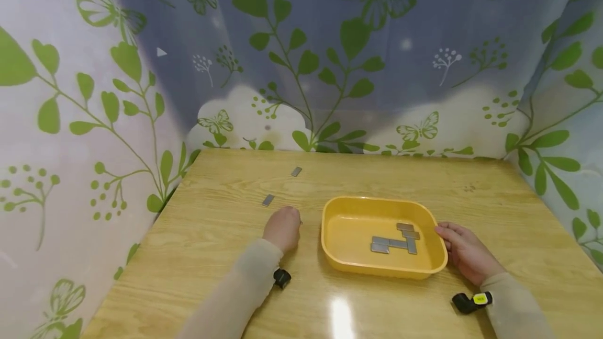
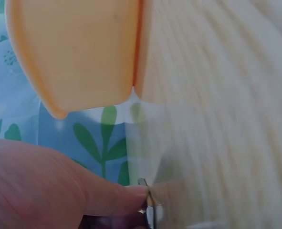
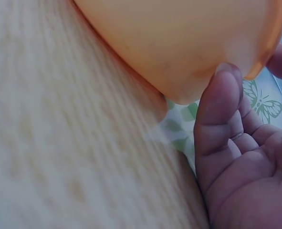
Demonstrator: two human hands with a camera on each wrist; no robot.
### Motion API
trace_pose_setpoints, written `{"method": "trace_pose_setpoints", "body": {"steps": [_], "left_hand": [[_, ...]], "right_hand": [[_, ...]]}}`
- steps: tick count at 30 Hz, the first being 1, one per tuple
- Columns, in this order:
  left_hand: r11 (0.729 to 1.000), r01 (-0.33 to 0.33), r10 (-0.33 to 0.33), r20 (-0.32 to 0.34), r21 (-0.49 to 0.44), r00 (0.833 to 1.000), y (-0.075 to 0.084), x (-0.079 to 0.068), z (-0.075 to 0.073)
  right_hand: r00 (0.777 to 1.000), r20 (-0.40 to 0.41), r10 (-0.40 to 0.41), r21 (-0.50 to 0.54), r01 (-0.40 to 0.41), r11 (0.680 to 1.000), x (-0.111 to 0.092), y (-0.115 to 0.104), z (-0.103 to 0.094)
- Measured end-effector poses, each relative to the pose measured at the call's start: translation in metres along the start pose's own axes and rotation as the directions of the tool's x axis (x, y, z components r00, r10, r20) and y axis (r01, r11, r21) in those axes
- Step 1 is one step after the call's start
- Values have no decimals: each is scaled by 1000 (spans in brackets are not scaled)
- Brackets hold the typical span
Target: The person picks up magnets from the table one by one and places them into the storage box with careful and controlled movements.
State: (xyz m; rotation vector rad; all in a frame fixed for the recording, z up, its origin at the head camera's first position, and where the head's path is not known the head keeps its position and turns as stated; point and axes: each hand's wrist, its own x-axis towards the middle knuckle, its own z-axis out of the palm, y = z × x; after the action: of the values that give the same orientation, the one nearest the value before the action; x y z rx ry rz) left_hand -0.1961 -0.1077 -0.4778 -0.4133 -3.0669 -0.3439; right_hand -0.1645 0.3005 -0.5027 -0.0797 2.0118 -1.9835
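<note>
My left hand is on the left of the yellow plastic tray, close over the wooden table. Between its thumb and fingers it pinches a small shiny metal plate, mostly hidden by the hand in the head view. My right hand holds the tray's right end, its thumb at the rim and the other fingers against the outer wall. Several flat grey rectangular plates lie joined edge to edge or overlapping on the tray's floor, toward its right side.
Two more grey plates lie on the table: one plate just beyond my left hand, another plate farther back. A leaf-patterned curtain borders the table's far edge and both sides.
</note>
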Motion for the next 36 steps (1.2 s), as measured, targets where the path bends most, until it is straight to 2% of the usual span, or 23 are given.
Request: {"method": "trace_pose_setpoints", "body": {"steps": [6,13,21,29,36], "left_hand": [[1000,-11,11,-18,12,1000,-1,-4,-2],[999,-32,32,-16,4,999,-7,-2,-1],[994,65,-57,92,-86,994,-15,0,-8],[981,110,-87,143,-161,986,-19,5,-11],[970,134,-93,198,-204,976,-22,7,-10]], "right_hand": [[1000,23,-3,34,2,999,0,1,-1],[999,43,-14,94,10,996,-2,3,0],[998,50,-36,119,30,992,-2,4,0],[999,35,-42,108,38,993,-2,6,0],[995,81,-64,107,55,993,-1,4,-3]]}}
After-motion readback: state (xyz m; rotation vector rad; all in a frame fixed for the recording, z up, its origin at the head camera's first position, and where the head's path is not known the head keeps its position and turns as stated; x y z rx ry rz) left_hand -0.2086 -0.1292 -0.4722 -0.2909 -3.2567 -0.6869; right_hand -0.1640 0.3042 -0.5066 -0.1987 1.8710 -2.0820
